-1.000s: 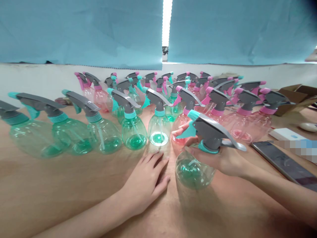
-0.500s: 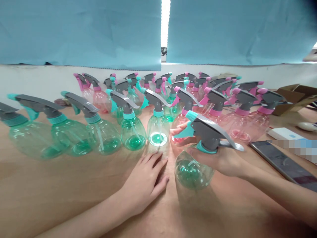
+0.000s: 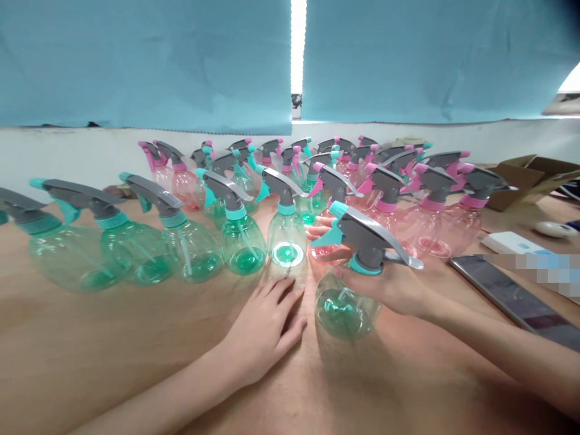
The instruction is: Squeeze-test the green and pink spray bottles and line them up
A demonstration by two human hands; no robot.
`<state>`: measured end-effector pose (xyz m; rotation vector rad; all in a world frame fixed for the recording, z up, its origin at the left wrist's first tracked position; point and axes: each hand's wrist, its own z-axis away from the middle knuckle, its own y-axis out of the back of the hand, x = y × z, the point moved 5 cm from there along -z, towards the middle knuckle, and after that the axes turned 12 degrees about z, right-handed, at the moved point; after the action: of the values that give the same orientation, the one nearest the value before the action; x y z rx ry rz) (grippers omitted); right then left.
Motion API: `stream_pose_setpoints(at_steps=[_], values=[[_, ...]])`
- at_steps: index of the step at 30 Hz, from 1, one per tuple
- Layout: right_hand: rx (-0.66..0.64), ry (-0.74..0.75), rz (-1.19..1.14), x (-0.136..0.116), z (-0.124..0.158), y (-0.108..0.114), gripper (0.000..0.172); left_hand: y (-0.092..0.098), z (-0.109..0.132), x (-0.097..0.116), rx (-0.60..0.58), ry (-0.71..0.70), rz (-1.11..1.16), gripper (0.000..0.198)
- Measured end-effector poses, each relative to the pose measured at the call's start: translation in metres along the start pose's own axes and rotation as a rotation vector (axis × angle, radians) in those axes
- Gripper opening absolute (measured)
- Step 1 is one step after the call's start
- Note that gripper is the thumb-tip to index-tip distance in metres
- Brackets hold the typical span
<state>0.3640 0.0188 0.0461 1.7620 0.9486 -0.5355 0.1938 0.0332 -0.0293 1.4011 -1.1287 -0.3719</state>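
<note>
My right hand (image 3: pixel 393 284) is wrapped round the neck of a clear green spray bottle (image 3: pixel 342 308) with a grey trigger head and teal nozzle (image 3: pixel 362 232); the bottle hangs tilted just above the wooden table (image 3: pixel 113 338). My left hand (image 3: pixel 267 329) lies flat on the table, fingers stretched out, just left of that bottle. Right beyond my fingertips stands another green spray bottle (image 3: pixel 285 232), the end of a row of green bottles (image 3: pixel 190 241) running to the left.
Several pink spray bottles (image 3: pixel 430 211) stand at the back right, more mixed ones behind. A dark phone (image 3: pixel 512 293) and a white box (image 3: pixel 512 243) lie at the right, a cardboard box (image 3: pixel 530 175) farther back. Blue curtains hang over a white wall.
My right hand has carried the held bottle slightly left and toward the row. My left hand stays flat in place.
</note>
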Motion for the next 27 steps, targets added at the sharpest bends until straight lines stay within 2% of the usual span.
stream_pose_setpoints(at_steps=[4, 8, 17, 23, 27], values=[[-0.058, 0.002, -0.048, 0.004, 0.001, -0.003, 0.053, 0.000, 0.000, 0.000, 0.007, -0.007, 0.001, 0.040], [-0.059, -0.004, -0.080, 0.006, 0.001, -0.004, 0.051, 0.000, 0.000, 0.001, -0.002, -0.002, -0.001, 0.039], [-0.028, -0.066, 0.017, 0.009, 0.003, -0.004, 0.019, 0.000, 0.000, 0.001, 0.011, -0.008, 0.004, 0.037], [0.027, 0.013, -0.039, 0.001, 0.001, -0.005, 0.030, 0.001, 0.002, 0.009, -0.010, -0.015, 0.048, 0.038], [0.028, -0.031, -0.049, 0.000, 0.000, -0.012, 0.037, 0.002, 0.005, 0.015, -0.032, -0.001, 0.107, 0.038]])
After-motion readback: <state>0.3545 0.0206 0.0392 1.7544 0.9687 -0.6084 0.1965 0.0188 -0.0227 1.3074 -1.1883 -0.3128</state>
